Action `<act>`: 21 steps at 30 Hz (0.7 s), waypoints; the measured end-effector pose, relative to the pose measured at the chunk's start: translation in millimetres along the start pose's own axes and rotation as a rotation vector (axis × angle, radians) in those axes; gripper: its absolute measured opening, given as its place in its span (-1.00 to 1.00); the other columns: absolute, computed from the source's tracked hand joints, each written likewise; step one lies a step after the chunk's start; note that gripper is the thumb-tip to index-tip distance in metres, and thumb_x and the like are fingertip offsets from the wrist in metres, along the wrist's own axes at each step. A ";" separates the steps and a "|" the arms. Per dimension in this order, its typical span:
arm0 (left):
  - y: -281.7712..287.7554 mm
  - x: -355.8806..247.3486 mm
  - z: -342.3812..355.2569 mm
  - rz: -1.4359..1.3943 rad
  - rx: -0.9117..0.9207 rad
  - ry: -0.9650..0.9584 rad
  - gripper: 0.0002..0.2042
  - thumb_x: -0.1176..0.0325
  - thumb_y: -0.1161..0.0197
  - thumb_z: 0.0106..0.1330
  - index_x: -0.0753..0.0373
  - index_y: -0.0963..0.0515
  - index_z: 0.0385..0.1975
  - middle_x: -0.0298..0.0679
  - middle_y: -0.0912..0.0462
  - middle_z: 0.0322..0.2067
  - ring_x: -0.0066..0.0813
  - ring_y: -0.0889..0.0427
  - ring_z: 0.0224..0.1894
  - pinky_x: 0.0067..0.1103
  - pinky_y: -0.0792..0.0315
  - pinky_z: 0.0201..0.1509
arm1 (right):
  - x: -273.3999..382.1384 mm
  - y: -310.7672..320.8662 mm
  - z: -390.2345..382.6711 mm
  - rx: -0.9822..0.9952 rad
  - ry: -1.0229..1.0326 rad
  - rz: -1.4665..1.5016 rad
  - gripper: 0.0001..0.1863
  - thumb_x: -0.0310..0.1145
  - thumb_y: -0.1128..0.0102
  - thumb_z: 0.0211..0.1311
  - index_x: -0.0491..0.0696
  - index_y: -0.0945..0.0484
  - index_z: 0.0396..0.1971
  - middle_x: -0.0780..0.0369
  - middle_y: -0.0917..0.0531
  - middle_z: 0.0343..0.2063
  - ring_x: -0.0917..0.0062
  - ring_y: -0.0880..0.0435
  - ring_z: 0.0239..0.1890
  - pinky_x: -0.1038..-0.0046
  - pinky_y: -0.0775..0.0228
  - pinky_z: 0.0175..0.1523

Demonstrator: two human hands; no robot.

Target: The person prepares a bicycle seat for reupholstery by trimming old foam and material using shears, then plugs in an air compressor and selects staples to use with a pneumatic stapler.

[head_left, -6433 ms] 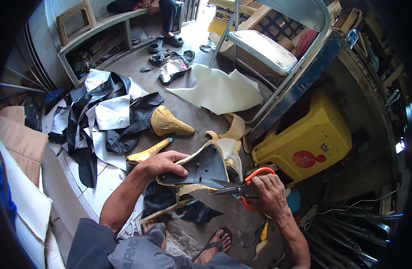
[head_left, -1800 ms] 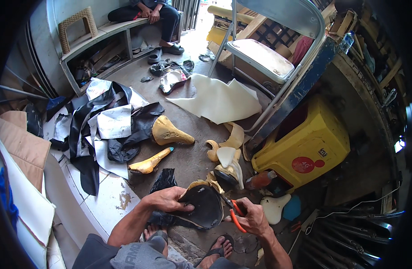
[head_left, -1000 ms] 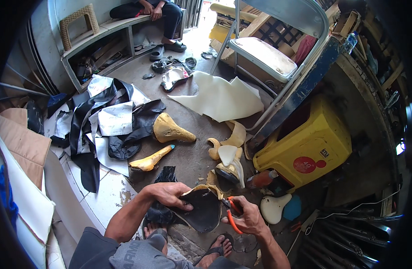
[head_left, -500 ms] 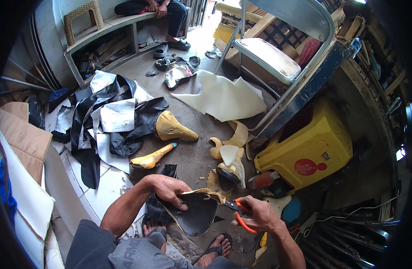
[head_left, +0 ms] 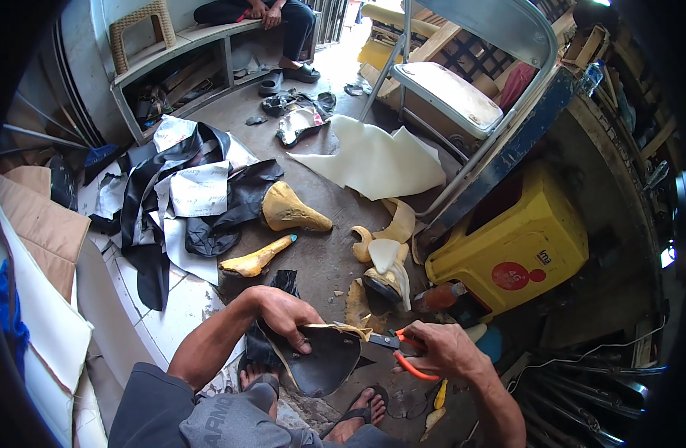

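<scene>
My left hand [head_left: 289, 319] grips the rim of a bicycle saddle [head_left: 322, 367], its dark underside turned up and yellowish padding along the far edge. My right hand [head_left: 441, 348] is closed around orange-handled pliers [head_left: 414, 366]. Their dark jaws meet a ragged yellowish strip at the saddle's right edge; whether they are clamped on it I cannot tell. Beyond my hands lie a tan foam saddle [head_left: 292, 207] and a narrow yellow saddle-shaped piece [head_left: 257, 257]. Another saddle piece with cream padding [head_left: 388, 272] lies to the right.
Black and white sheet scraps [head_left: 197, 190] are heaped at the left. A cream foam sheet [head_left: 380, 160] lies before a folding chair [head_left: 447, 97]. On the right, a yellow plastic stool [head_left: 537, 239] rests tipped beside a bottle [head_left: 441, 296]. Someone sits on the far bench [head_left: 209, 33].
My right hand and the pliers have shifted slightly right and up, and the pliers' handles look wider apart. The saddle stays in my left hand, almost unmoved.
</scene>
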State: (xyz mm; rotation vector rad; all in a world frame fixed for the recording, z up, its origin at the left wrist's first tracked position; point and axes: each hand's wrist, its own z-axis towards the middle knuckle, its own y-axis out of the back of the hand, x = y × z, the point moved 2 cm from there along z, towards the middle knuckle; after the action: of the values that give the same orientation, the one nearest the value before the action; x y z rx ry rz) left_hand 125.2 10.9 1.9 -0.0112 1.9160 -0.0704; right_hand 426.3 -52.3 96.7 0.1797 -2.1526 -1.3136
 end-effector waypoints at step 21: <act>-14.1 16.4 4.0 -0.480 -0.935 -0.285 -0.64 0.25 -0.39 0.33 0.34 -0.58 0.01 -0.35 -0.69 -0.15 -0.63 -0.57 -0.12 -0.58 -0.48 0.02 | 5.7 -72.3 12.8 -0.621 -0.296 0.524 -0.31 0.00 -0.62 -0.10 -0.15 -0.50 -0.10 0.16 -0.67 -0.38 0.44 -0.70 -0.32 0.39 -0.56 -0.16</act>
State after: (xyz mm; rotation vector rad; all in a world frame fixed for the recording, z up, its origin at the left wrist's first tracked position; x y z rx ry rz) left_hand 123.0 -4.0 -14.0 -1.0468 1.4734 0.4826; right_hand 400.9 -81.0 33.8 -0.8123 -1.7172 -1.6611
